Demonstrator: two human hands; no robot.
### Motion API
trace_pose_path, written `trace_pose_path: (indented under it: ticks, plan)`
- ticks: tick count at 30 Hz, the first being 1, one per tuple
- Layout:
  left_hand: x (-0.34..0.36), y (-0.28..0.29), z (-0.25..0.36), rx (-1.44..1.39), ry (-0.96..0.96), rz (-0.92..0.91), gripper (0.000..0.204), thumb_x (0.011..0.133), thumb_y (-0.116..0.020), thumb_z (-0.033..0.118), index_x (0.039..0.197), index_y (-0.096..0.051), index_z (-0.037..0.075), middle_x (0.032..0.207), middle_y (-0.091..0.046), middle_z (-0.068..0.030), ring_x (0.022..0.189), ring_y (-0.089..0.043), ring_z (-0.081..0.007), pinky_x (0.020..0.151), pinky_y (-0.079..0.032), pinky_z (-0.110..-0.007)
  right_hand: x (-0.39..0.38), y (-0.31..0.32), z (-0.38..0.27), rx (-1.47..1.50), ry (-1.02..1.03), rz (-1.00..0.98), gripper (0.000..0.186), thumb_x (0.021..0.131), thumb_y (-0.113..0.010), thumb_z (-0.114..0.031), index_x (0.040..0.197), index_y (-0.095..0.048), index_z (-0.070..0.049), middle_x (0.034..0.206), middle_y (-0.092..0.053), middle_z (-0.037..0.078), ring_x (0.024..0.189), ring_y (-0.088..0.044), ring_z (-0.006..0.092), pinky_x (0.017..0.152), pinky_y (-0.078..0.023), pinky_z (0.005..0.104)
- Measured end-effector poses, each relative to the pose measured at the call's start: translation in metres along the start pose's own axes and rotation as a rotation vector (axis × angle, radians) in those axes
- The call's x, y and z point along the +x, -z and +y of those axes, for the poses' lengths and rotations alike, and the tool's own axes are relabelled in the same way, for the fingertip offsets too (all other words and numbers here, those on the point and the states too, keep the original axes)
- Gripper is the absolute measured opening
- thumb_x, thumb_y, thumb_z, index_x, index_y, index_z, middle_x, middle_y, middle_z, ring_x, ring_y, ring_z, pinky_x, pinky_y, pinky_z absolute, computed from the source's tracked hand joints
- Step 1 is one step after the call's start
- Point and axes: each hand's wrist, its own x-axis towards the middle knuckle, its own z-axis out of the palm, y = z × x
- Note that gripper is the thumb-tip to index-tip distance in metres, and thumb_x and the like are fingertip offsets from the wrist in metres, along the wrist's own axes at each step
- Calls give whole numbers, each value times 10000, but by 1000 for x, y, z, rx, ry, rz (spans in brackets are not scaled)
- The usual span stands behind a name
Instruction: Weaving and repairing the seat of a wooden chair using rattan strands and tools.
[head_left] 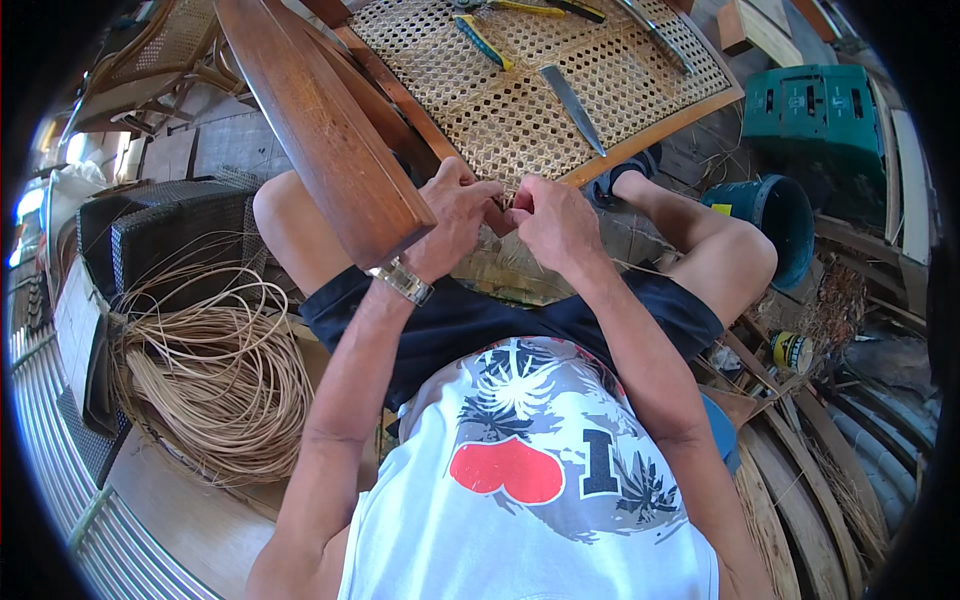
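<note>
Cane (520,110) likely light, springy, crackable; hold its 6 o'clock edge, where left hand (458,215) and right hand (562,228) fingers seemingly pinch it, tips partly hidden.

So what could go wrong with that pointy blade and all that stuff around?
The pointed metal blade lies unheld on the woven cane panel, its tip at the near wooden edge: it might slide off or nick the right hand. If the panel tips, the pliers could fall. The rattan coil's loose loops could perhaps catch a foot.
</note>
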Motion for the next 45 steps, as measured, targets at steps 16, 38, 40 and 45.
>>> trace_pose_path:
  ticks: [16,38,40,45]
  plan:
    - [40,6,-10,139,-344,-306,58,897,-673,106,885,-632,67,954,-535,-99,798,-666,-308,678,-541,-431,-18,-5,7,40,132,136,166,880,-728,-152,977,-627,-62,992,-662,167,936,-686,392,797,-543,499]
    - [-3,-24,19,-224,228,133,300,879,-733,69,1134,-584,20,846,-726,-135,794,-714,-311,716,-548,-401,12,24,10,-332,292,35,59,884,-686,-154,911,-686,-101,881,-712,87,880,-712,292,770,-482,480]
    - [-5,-19,20,-301,265,119,315,880,-730,60,1155,-582,22,857,-733,-132,791,-722,-297,714,-553,-383,5,19,10,-402,314,139,93,882,-701,-167,942,-683,-98,941,-685,85,942,-685,291,817,-467,478]
    - [-8,-11,20,-397,308,98,369,883,-723,40,1217,-567,25,888,-747,-128,819,-741,-269,729,-564,-340,-8,12,18,-306,336,217,145,880,-707,-151,1012,-677,-98,1009,-637,79,1009,-636,294,852,-450,474]
